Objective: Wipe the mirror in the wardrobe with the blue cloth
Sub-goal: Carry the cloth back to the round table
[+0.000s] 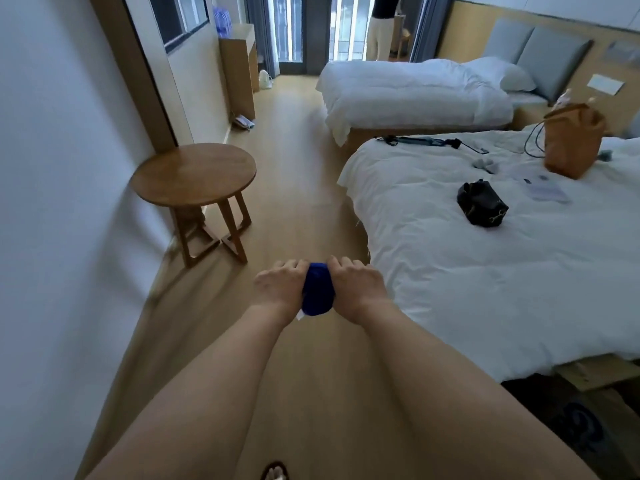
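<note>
A bunched dark blue cloth (318, 289) hangs between my two hands above the wooden floor, with a small white tag at its lower left. My left hand (282, 285) grips its left side and my right hand (356, 285) grips its right side, fingers curled over the top. Both arms stretch forward from the bottom of the view. No wardrobe or mirror is in view.
A round wooden table (194, 173) stands by the left wall. The near bed (485, 254) on the right carries a black pouch (482, 203) and a brown bag (573, 140). A second bed (412, 91) lies behind. A person (381, 26) stands by the far windows.
</note>
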`<state>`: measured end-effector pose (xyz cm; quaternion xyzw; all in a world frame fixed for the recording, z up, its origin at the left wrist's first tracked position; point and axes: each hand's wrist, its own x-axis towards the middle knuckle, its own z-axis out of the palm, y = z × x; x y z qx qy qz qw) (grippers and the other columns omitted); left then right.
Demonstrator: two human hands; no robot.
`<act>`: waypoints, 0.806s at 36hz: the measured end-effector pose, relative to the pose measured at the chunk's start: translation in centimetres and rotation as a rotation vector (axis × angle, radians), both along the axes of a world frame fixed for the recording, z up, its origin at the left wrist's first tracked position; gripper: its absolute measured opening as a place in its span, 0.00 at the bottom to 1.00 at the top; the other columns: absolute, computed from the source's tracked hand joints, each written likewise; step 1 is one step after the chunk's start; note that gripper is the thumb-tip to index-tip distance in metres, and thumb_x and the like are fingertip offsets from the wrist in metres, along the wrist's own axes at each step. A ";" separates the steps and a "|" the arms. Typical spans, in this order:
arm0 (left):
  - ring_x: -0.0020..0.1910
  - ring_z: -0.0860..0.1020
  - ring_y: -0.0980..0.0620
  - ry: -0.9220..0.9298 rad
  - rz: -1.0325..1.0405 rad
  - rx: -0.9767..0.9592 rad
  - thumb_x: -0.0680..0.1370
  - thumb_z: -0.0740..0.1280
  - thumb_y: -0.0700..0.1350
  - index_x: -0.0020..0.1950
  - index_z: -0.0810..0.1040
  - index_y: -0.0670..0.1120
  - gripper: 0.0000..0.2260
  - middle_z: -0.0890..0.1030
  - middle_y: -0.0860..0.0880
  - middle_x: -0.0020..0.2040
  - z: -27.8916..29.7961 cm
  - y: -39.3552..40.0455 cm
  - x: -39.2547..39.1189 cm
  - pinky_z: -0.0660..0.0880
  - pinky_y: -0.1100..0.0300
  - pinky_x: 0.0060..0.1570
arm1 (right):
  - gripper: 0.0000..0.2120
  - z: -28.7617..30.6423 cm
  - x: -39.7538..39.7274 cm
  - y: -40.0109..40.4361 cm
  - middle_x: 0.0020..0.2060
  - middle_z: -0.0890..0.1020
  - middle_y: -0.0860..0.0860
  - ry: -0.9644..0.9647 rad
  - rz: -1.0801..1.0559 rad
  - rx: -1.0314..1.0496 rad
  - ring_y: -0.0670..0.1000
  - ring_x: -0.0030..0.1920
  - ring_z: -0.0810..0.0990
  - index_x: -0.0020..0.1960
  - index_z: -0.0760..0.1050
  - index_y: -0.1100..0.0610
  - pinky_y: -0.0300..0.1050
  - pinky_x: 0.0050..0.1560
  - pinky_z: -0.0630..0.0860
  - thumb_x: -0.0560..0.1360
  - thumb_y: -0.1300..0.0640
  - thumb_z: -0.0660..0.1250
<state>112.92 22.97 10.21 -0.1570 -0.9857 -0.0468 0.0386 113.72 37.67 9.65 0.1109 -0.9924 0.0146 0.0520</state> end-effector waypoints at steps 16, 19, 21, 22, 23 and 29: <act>0.52 0.76 0.52 0.038 0.032 0.024 0.78 0.62 0.47 0.65 0.66 0.50 0.16 0.77 0.51 0.56 -0.2 -3.2 -23.5 0.73 0.59 0.43 | 0.16 1.1 -24.0 -3.3 0.51 0.78 0.52 -0.019 0.046 0.049 0.54 0.48 0.78 0.59 0.66 0.55 0.46 0.47 0.72 0.73 0.57 0.64; 0.52 0.76 0.52 0.042 0.047 0.026 0.78 0.62 0.48 0.66 0.66 0.50 0.17 0.78 0.51 0.56 0.3 -4.1 -28.6 0.72 0.59 0.42 | 0.17 1.8 -29.0 -4.2 0.52 0.78 0.52 -0.013 0.045 0.050 0.54 0.49 0.78 0.60 0.66 0.55 0.46 0.47 0.72 0.73 0.56 0.64; 0.52 0.77 0.51 0.036 0.050 0.017 0.78 0.62 0.48 0.66 0.66 0.50 0.17 0.78 0.51 0.56 0.4 -4.5 -31.5 0.73 0.59 0.42 | 0.18 2.1 -31.6 -4.6 0.53 0.78 0.52 -0.017 0.036 0.056 0.54 0.50 0.78 0.61 0.66 0.55 0.47 0.49 0.73 0.73 0.56 0.65; 0.52 0.76 0.51 0.029 0.047 0.013 0.77 0.62 0.48 0.66 0.66 0.50 0.17 0.78 0.51 0.56 0.4 -4.7 -32.8 0.74 0.58 0.42 | 0.18 2.2 -32.8 -4.8 0.53 0.78 0.52 -0.022 0.032 0.058 0.54 0.50 0.78 0.61 0.66 0.55 0.47 0.50 0.73 0.73 0.56 0.65; 0.52 0.76 0.51 0.022 0.043 0.008 0.77 0.62 0.48 0.66 0.66 0.50 0.17 0.78 0.51 0.55 0.4 -4.8 -34.0 0.74 0.58 0.41 | 0.18 2.3 -34.0 -4.9 0.53 0.78 0.52 -0.029 0.032 0.060 0.54 0.51 0.78 0.61 0.66 0.55 0.47 0.50 0.73 0.73 0.57 0.65; 0.52 0.76 0.51 0.006 0.044 0.002 0.77 0.62 0.49 0.65 0.65 0.50 0.17 0.77 0.51 0.55 -0.5 -5.6 -40.6 0.74 0.57 0.41 | 0.18 1.9 -40.7 -5.5 0.54 0.77 0.52 -0.054 0.047 0.066 0.54 0.52 0.78 0.62 0.66 0.55 0.47 0.52 0.73 0.73 0.58 0.63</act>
